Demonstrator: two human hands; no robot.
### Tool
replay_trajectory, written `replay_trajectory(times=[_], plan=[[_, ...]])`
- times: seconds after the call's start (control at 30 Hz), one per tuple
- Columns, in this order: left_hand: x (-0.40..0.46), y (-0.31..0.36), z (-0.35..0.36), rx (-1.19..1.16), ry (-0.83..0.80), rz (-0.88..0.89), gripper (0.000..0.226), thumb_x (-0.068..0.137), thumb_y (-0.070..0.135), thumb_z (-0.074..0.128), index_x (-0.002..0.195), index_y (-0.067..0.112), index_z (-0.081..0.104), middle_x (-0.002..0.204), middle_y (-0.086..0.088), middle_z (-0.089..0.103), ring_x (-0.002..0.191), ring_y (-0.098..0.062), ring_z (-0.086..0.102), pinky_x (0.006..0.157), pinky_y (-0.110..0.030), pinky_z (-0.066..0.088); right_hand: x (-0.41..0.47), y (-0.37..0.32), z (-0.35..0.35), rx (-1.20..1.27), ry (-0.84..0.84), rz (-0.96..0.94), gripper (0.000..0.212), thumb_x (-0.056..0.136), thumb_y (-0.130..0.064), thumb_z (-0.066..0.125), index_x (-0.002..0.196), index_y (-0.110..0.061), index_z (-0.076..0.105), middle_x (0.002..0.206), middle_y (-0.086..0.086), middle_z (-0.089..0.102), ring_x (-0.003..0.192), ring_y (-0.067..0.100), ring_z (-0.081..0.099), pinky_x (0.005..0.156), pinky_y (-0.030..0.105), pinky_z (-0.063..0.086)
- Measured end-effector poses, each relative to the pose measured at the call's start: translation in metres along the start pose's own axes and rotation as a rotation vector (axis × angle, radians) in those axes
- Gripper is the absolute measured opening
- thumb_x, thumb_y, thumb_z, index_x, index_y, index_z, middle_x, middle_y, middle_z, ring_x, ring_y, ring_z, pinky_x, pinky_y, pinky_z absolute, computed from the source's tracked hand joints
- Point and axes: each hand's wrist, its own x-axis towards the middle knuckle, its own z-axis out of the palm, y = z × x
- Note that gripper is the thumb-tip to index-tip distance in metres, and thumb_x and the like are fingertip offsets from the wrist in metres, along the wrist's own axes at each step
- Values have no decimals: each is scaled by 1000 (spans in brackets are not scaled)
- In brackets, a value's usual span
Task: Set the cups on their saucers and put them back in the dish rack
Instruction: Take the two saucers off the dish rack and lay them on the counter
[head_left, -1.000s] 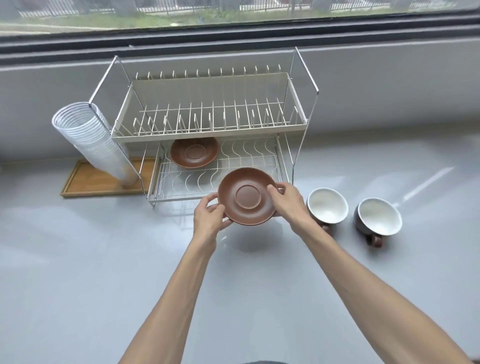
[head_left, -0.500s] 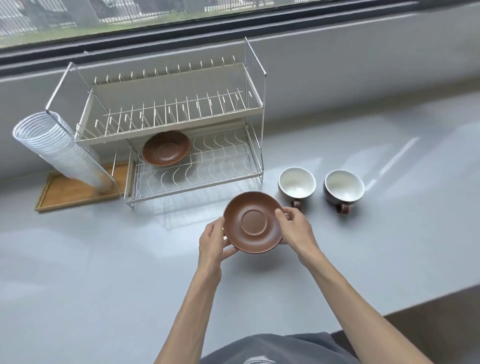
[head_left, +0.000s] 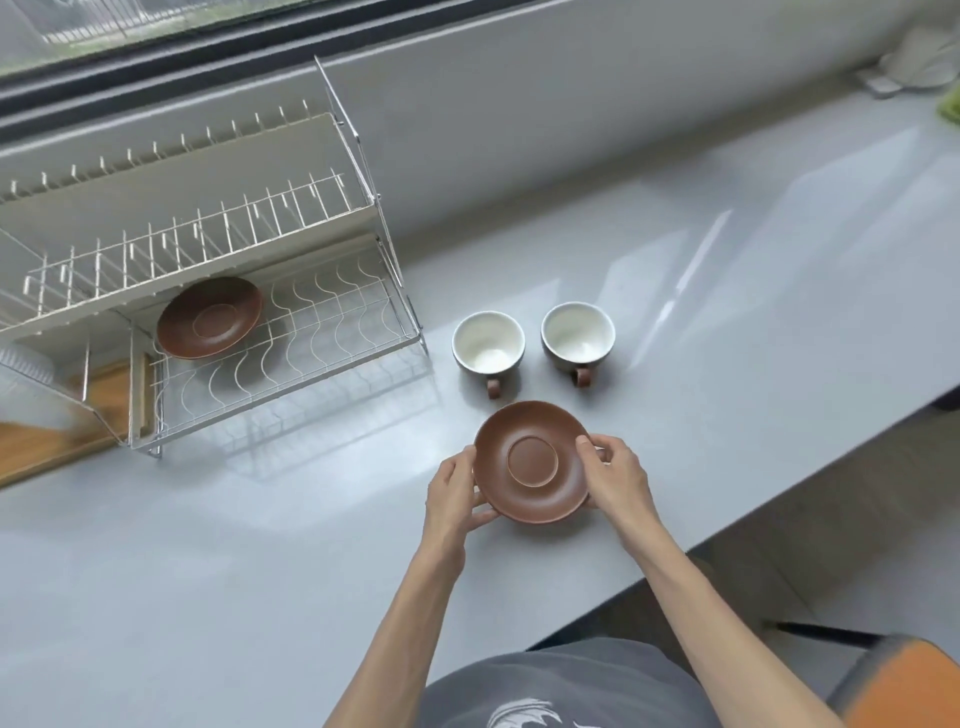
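Brown saucer (underside hidden) between both hands

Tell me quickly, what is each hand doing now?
Left hand: closed on the brown saucer, left rim.
Right hand: closed on the same saucer, right rim.

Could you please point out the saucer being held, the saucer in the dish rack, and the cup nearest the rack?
Held saucer (head_left: 532, 461): head view, on its centre ring.
Rack saucer (head_left: 210, 318): head view, on its middle.
Cup nearest the rack (head_left: 487, 343): head view, on its white inside.
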Motion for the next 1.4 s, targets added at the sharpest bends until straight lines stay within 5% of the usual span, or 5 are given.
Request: replay_trajectory(times=[0.47,0.7,0.87,1.17,1.4], plan=[[11,-11,63,142,-91,-59,33,97,45,49,114,22,64,103,-1,75,89,-21,77,71,-30,61,24,27,-54,-57,98,48,38,96,-43,52,122,-15,61,88,-19,56,94,19,58,91,41,52],[15,-13,69,155,-93,-60,36,98,47,48,120,23,63,113,-3,73,97,-22,75,73,-30,59,27,26,-58,-76,89,54,39,97,-43,51,123,-16,60,102,-2,60,99,20,56,93,37,48],[19,-17,68,190,-98,-66,38,97,47,49,122,23,65,116,-4,73,102,-25,73,87,-37,60,25,24,-56,-51,69,85,40,96,-43,51,125,-16,59,110,1,63,108,25,60,94,52,54],[25,-20,61,259,-156,-35,36,99,44,47,110,19,70,102,-2,74,83,-17,74,82,-33,60,16,20,-55,-74,81,92,42,96,-43,51,126,-16,59,109,0,62,107,26,60,93,53,54],[25,-17,50,451,-192,12,45,96,41,51,137,23,55,97,4,69,83,-15,67,83,-37,58,6,7,-52,-518,30,0,60,98,-47,46,149,-16,38,143,15,47,127,35,51,100,44,42]])
